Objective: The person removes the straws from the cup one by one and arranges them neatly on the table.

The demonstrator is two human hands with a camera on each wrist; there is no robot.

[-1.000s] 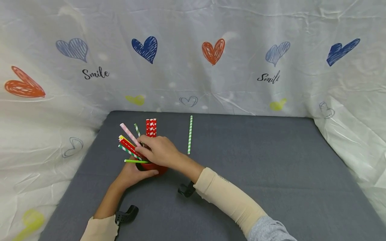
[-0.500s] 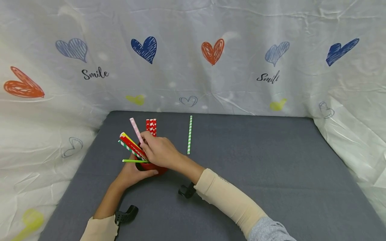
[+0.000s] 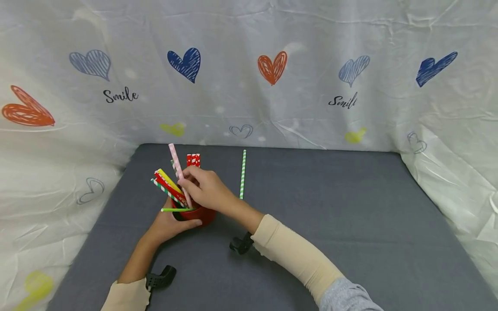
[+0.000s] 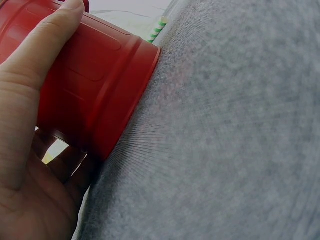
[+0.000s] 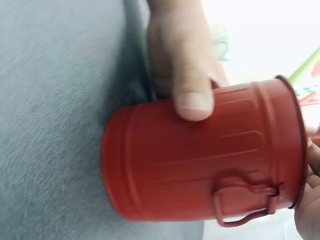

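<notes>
A small red metal bucket (image 5: 190, 160) with a wire side handle stands on the grey table in the head view. My left hand (image 3: 169, 224) grips its side, thumb along the near wall. Over the rim, my right hand (image 3: 208, 188) pinches a pink straw (image 3: 176, 163) whose lower end reaches into the bucket. Leaning left out of the bucket are a yellow straw (image 3: 168, 179), a red straw (image 3: 171, 190), a green-and-white striped straw (image 3: 158, 185) and a lime green straw (image 3: 173, 210). The right wrist view shows the right fingertips at the rim.
Behind the bucket, several red straws with white marks (image 3: 193, 160) lie on the grey table (image 3: 330, 207). One pale green striped straw (image 3: 243, 172) lies right of them. A white printed sheet (image 3: 303, 86) rises at the table's far edge.
The pink straw has swung from a left lean to nearly upright as my right hand rose slightly. My left hand keeps its grip on the bucket.
</notes>
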